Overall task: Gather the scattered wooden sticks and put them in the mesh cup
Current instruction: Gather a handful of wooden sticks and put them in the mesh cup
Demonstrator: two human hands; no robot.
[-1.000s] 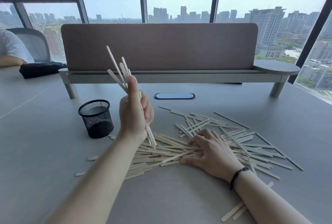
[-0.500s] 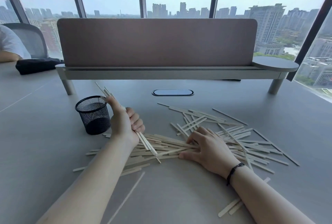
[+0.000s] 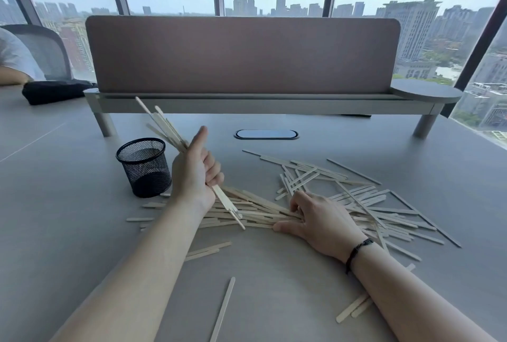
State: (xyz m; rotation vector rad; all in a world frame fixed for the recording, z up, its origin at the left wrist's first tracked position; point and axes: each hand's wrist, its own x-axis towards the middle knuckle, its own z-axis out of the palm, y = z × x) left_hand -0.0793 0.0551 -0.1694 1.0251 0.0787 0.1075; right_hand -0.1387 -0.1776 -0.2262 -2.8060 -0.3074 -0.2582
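Note:
My left hand grips a bundle of wooden sticks, tilted so the top ends lean left above the black mesh cup and the bottom ends touch the pile. The cup stands upright just left of that hand and looks empty. Several pale sticks lie scattered in a wide pile across the grey table. My right hand lies on the pile with fingers curled onto some sticks. Loose sticks lie nearer me, one by my left forearm and a pair under my right forearm.
A brown divider panel on a grey raised shelf runs across the back of the table. An oval cable port sits in the tabletop. At far left are a black pouch, an office chair and another person's arm.
My left hand dipped with its bundle toward the table beside the cup, then rose a little, and the sticks now slant over the cup's rim. A single stick has appeared near my left forearm. My right hand stayed on the pile.

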